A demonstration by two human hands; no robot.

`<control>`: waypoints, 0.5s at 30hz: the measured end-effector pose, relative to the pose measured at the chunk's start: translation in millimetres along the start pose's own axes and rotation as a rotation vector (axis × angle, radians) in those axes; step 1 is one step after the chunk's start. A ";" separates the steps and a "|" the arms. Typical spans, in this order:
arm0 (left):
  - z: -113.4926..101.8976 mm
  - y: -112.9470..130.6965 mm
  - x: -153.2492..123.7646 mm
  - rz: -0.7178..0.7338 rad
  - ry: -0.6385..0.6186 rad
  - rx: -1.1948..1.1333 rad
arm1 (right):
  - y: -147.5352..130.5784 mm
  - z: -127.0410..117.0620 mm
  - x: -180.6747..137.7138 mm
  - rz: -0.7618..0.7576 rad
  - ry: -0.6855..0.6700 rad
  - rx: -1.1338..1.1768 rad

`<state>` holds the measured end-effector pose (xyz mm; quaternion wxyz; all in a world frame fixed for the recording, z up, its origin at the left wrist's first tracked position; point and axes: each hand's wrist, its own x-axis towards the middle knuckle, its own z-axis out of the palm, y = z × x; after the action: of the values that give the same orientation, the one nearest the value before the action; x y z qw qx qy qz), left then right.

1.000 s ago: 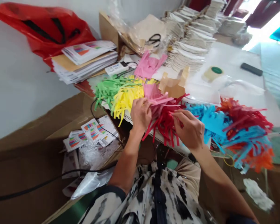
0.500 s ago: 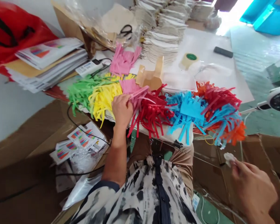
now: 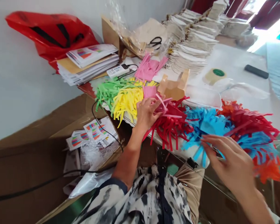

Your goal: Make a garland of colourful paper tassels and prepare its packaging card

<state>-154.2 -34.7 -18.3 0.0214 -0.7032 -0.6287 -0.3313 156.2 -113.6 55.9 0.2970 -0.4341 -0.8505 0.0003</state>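
My left hand (image 3: 146, 114) is closed around a pink fringed paper (image 3: 150, 91), and its loose strips stick out to the right past my fingers. To the left of that hand lies yellow fringed paper (image 3: 128, 101), with green fringed paper (image 3: 107, 90) beyond it. Red fringed paper (image 3: 171, 124) spreads just to its right. My right hand (image 3: 231, 165) is over the front of the blue fringed paper (image 3: 205, 123), fingers stretched toward the left and thumb apart from them below. Nothing shows in its grip.
Behind the fringes are another pink fringed paper (image 3: 150, 67), a piece of brown card (image 3: 170, 90), a clear plastic tray (image 3: 203, 98) and a tape roll (image 3: 216, 76). Black scissors (image 3: 155, 42) and stacked white bundles (image 3: 189, 57) stand farther back. A black cable (image 3: 105, 130) hangs at left.
My right hand has come up and left from beside the table to the blue fringe; the white crumpled piece it held no longer shows. My left hand stays on the pink paper. The view has turned left.
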 end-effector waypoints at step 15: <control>13.5 -22.7 -7.2 -0.188 0.183 -0.607 | -26.3 127.4 156.0 -0.188 -0.197 -0.051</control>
<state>-168.5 -30.2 -41.1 -0.1634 -0.5835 -0.5589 -0.5661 2.7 18.0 36.5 0.1997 -0.3578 -0.9122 -0.0063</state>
